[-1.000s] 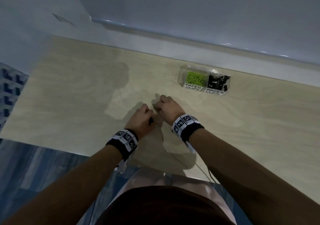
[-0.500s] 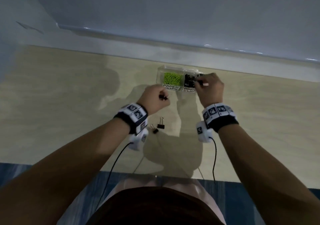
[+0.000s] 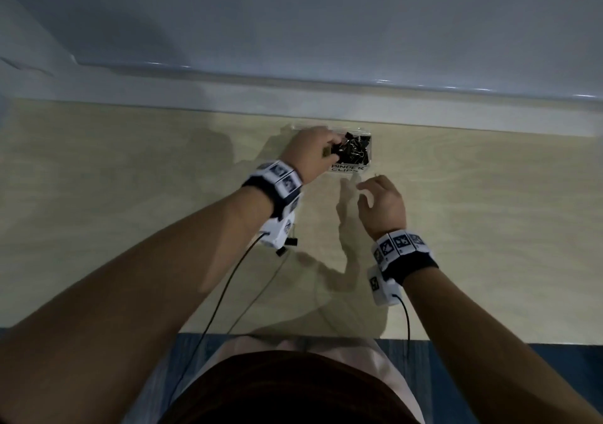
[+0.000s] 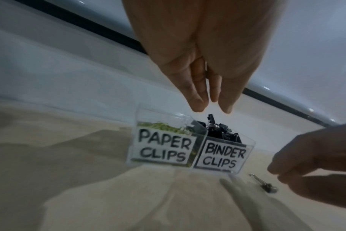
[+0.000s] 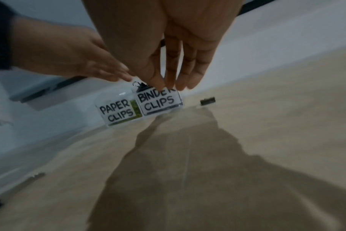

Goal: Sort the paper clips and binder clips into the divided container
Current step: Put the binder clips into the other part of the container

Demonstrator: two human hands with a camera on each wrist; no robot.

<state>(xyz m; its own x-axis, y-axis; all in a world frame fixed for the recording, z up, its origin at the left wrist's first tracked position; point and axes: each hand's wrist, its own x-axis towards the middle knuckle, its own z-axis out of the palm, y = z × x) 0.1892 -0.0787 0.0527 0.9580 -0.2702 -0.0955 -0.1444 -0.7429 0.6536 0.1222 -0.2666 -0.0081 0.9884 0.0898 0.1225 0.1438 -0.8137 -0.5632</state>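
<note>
My left grip (image 3: 310,153) hangs over the back of the container (image 4: 162,148), fingers straight and close together, holding nothing. The fingertips point down at the compartment labelled for binder clips, so anything let go there lands on the black pile (image 3: 355,151) and not among the green paper clips (image 4: 162,127) next door. One black clip stands up out of the pile just below those fingertips.

My right grip (image 3: 381,205) is low over the counter (image 3: 489,228), in front of the container's right corner, fingers loose and empty. I judge it is placed there because a stray binder clip (image 4: 264,185) lies flat on the counter just beside that corner, within easy reach of the thumb and forefinger.

Two more binder clips (image 3: 287,246) lie on the counter by my left wrist, well apart from the container. The sorting looks nearly done, with both compartments well filled and only those few pieces outside.
</note>
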